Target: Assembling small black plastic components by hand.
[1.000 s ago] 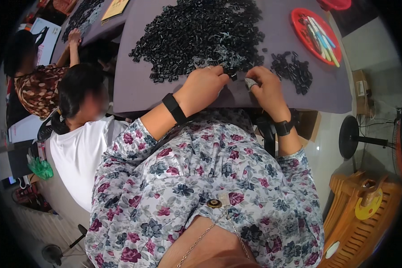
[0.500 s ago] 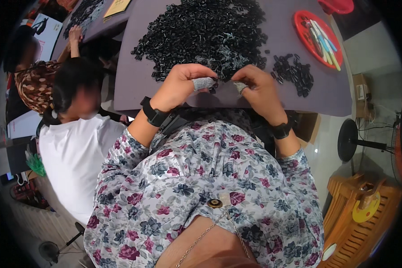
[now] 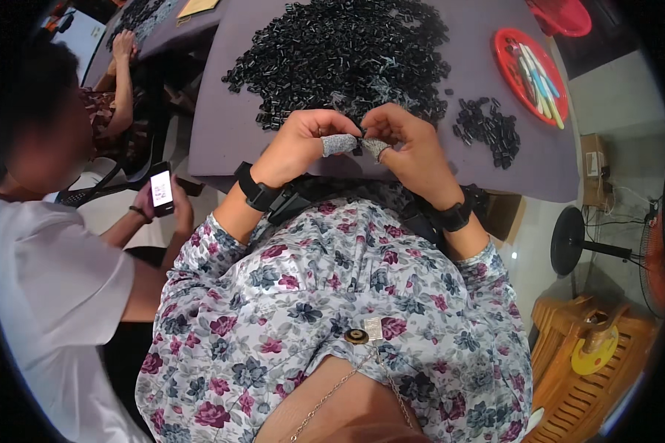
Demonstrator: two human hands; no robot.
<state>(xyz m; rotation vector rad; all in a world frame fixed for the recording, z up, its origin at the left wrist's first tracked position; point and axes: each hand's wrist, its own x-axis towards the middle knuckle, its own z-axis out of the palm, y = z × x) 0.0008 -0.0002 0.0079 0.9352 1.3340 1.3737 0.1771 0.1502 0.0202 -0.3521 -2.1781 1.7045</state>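
My left hand and my right hand meet over the near edge of the table, fingertips almost touching. Between thumb and forefinger of both hands is a small black piece, mostly covered by the fingers; its exact kind is too small to tell. Grey fabric covers wrap both thumbs. Just beyond the hands spreads a large heap of small black pieces, with some greyish scraps on its near right side. A smaller pile of black pieces lies to the right of my right hand.
The table has a greyish-purple cover. At its right stand a red tray with knife-like handled tools and a pink-red basin. A person in white at left holds a phone. A fan and an orange-brown chair are at right.
My right hand has moved left, bringing its fingertips to my left hand's at the small black piece. The person in white has shifted left and turned, and a phone now shows.
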